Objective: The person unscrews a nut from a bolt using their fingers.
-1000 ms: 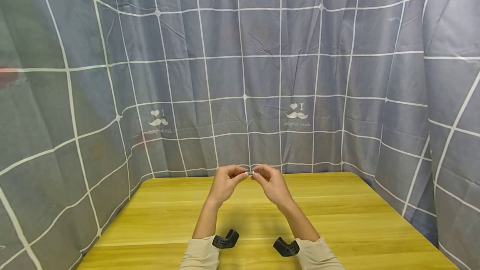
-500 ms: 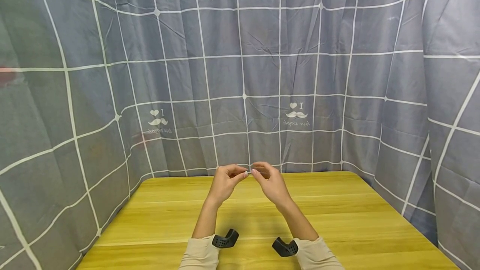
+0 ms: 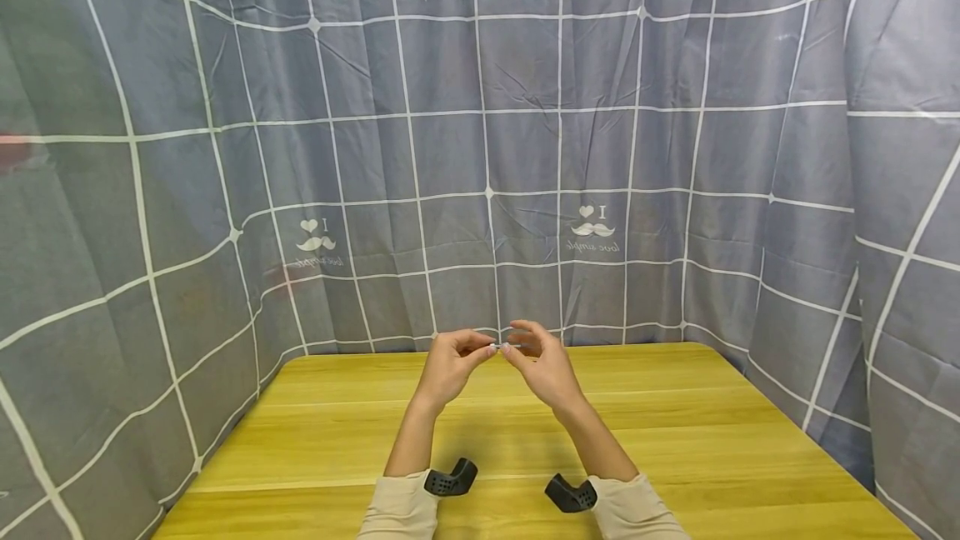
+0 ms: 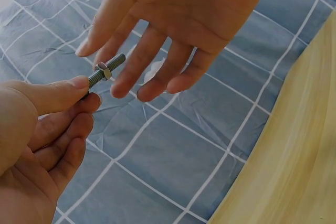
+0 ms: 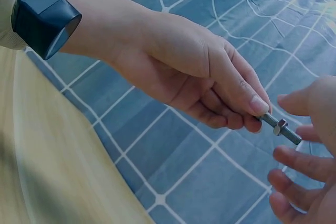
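In the head view, both hands are raised over the far part of the table, fingertips close together. My left hand (image 3: 448,367) pinches one end of a threaded metal bolt (image 4: 117,60) between thumb and forefinger. A hex nut (image 4: 103,71) sits partway along the thread, past the left fingertips. My right hand (image 3: 547,367) is beside the free end, its thumb and fingers spread apart. In the right wrist view, the nut (image 5: 281,126) shows in the gap between the left fingertips and the right hand (image 5: 315,156). The bolt's gripped end is hidden by the left fingers.
A yellow wood-grain table (image 3: 337,440) lies below the hands. Grey curtain (image 3: 525,148) with white grid lines surrounds it at the back and sides. Each beige sleeve carries a black wrist camera, one on the left (image 3: 452,478) and one on the right (image 3: 572,493).
The right fingers were closer together at the bolt a second ago. They have since spread, with the forefinger lifted slightly away. The left hand holds its place.
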The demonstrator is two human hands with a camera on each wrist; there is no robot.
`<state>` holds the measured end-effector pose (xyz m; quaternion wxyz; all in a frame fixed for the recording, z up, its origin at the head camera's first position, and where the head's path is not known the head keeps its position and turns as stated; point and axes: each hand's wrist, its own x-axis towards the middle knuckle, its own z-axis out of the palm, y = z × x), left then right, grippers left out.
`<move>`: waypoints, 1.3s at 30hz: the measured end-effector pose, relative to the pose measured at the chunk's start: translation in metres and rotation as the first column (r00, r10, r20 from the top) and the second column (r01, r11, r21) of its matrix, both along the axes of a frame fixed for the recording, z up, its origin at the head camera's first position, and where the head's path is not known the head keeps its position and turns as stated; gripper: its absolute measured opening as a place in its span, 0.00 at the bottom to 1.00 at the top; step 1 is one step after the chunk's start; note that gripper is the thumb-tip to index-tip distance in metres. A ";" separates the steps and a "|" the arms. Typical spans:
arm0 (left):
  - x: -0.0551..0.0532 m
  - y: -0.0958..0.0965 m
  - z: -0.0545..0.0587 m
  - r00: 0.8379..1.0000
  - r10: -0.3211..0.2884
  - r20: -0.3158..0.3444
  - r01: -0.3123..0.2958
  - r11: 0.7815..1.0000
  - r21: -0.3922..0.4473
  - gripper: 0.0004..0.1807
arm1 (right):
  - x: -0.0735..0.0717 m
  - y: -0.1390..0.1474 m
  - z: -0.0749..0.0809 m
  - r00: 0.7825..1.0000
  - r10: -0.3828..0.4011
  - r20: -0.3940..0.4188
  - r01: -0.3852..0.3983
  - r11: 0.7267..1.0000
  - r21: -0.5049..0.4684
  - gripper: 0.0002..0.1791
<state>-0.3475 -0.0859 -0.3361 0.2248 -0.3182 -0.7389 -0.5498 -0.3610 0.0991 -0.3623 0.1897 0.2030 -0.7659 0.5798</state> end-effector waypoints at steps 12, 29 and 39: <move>0.000 0.000 0.001 1.000 0.003 -0.012 -0.003 1.000 -0.013 0.05 | -0.001 -0.001 0.000 0.998 0.031 -0.054 -0.031 0.999 -0.008 0.16; -0.001 0.000 0.000 1.000 0.009 -0.026 -0.009 1.000 -0.010 0.04 | 0.000 -0.001 -0.001 1.000 0.023 -0.021 -0.023 1.000 0.010 0.17; -0.020 0.000 -0.014 1.000 0.022 0.005 -0.022 1.000 -0.012 0.04 | -0.001 -0.002 -0.002 0.998 0.043 -0.045 -0.042 0.999 0.015 0.14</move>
